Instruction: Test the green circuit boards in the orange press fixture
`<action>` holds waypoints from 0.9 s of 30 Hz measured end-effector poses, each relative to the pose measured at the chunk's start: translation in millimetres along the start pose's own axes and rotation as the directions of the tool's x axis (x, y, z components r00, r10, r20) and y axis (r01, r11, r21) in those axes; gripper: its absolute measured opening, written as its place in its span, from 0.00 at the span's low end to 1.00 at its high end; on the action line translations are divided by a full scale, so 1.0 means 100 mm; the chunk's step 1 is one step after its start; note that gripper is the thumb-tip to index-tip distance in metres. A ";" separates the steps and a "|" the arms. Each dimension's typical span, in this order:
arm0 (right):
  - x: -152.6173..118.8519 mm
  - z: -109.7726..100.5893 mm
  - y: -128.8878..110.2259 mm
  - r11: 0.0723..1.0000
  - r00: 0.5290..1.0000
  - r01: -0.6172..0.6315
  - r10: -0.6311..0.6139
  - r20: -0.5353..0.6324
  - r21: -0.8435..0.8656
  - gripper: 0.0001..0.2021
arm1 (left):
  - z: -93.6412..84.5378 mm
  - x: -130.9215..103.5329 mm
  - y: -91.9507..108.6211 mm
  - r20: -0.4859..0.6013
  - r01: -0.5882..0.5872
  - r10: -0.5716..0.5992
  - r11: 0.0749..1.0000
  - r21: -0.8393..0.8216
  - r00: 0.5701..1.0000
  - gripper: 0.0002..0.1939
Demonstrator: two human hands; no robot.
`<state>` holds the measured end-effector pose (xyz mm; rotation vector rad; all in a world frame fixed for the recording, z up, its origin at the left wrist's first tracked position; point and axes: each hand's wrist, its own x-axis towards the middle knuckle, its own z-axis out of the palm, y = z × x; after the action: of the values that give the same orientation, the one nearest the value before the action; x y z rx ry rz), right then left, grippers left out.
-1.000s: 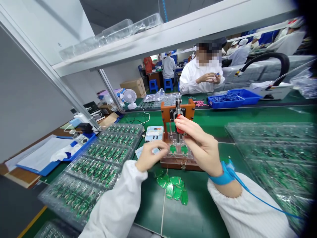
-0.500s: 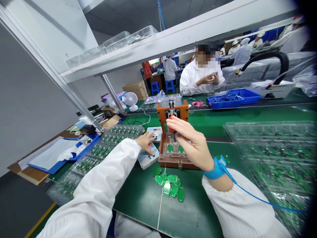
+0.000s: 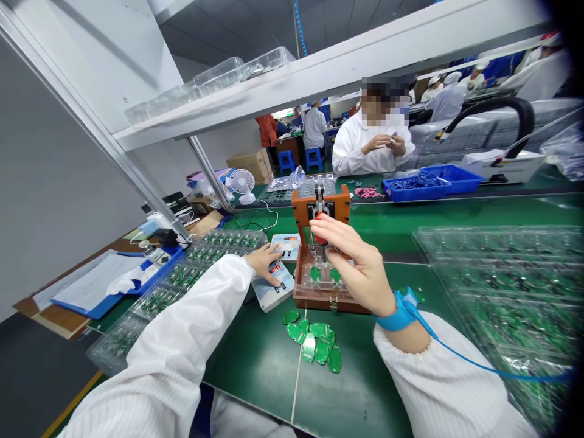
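Test fixture [image 3: 301, 212] stood on the green bench [image 3: 347, 389], straight ahead of the wearer: orange upright frame, metal toggle linkage, red handle [image 3: 320, 237], red-brown base with a metal latch [image 3: 333, 303] on its front face. Clear plastic plate on top of the base, two green boards [image 3: 315, 274] visible at it; the right one was partly hidden by the hand. Right hand [image 3: 358, 263], blue strap [image 3: 395, 316] on its wrist, had its fingers together and laid over the red handle, thumb lower down; couldn't tell whether it was wrapped round. Left hand [image 3: 264, 261] was spread palm-down over two pale blue meter boxes, the front one [image 3: 274, 296] and the rear one [image 3: 292, 239], both with red digits lit. Loose green boards [image 3: 322, 349], shiny and rounded, overlapped in a pile just in front of the base. Board-filled clear trays flanked both sides.
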<state>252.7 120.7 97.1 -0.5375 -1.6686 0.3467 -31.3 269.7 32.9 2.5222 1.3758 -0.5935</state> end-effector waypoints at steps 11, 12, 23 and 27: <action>0.01 0.00 -0.02 1.000 1.000 -0.004 0.004 0.000 -0.003 0.26 | 0.06 0.03 -0.09 0.049 -0.007 0.009 0.999 -0.034 0.999 0.73; 0.01 -0.01 -0.02 1.000 1.000 -0.003 0.003 -0.001 -0.004 0.26 | 0.06 0.03 -0.09 0.055 -0.007 0.009 0.999 -0.037 0.998 0.73; 0.00 0.02 -0.01 1.000 1.000 -0.020 0.020 -0.022 -0.018 0.24 | -0.17 -0.12 0.21 0.011 0.047 -0.047 0.999 0.000 0.999 0.68; -0.02 0.02 0.02 0.999 1.000 -0.023 0.023 0.001 -0.042 0.24 | -0.46 -0.50 0.73 -0.183 0.015 -0.015 1.000 -0.003 0.983 0.34</action>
<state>250.8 121.7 94.5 -0.5881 -1.6751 0.3300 17.5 209.1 95.0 2.6233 1.4549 -0.3694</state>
